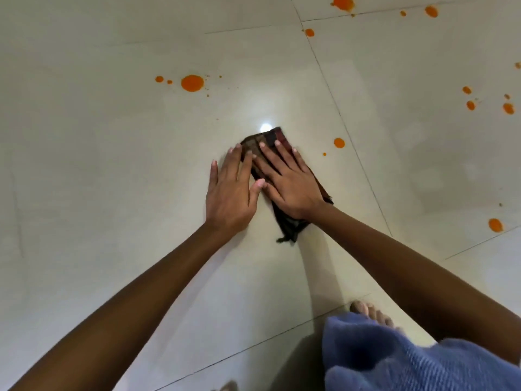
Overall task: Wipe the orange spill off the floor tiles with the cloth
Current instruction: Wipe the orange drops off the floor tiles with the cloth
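Observation:
A dark folded cloth [287,224] lies flat on the pale floor tiles [112,165]. My right hand [290,183] presses flat on top of it, fingers spread. Just left of it, my left hand [232,193] is flat with its fingertips on the cloth's left edge and its palm on the tile. Orange spill drops dot the floor: a large one [192,83] up and to the left of the cloth, a small one [339,142] just right of it, and several more at the top right [342,2] and far right [495,224].
My bare foot [372,314] and a blue garment [408,359] are at the bottom right. Grout lines cross the glossy tiles, and a light reflection [265,127] shines just above the cloth.

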